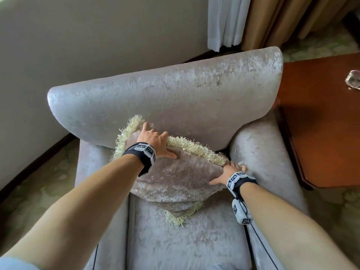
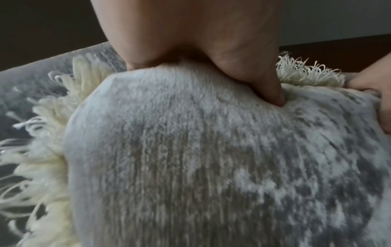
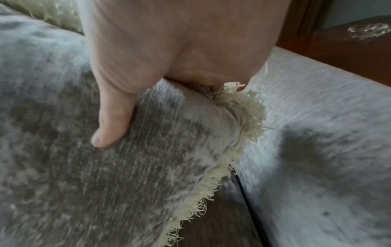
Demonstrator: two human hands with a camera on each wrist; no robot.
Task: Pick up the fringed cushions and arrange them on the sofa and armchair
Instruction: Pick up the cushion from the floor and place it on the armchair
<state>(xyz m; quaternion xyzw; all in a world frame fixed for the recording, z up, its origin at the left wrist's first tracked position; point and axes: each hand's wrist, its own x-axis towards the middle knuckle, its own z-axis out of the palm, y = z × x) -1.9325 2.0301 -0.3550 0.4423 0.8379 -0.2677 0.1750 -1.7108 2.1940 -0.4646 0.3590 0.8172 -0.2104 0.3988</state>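
Note:
A grey velvet cushion [image 1: 175, 180] with a cream fringe leans tilted against the backrest of the grey velvet armchair [image 1: 165, 98]. My left hand [image 1: 155, 141] grips its upper edge, thumb pressed into the front face and fingers hidden behind. My right hand [image 1: 228, 174] grips the right corner beside the armrest. In the left wrist view the left hand [image 2: 211, 66] has its thumb dug into the cushion [image 2: 211, 167]. The right wrist view has the right hand [image 3: 160, 80] with its thumb across the cushion [image 3: 105, 167], fingers behind the fringe.
A brown wooden side table [image 1: 323, 121] stands right of the armchair with a glass dish [image 1: 353, 79] on it. White and tan curtains [image 1: 253, 20] hang behind. The wall [image 1: 97, 36] is close on the left. Patterned carpet [image 1: 39, 182] surrounds the chair.

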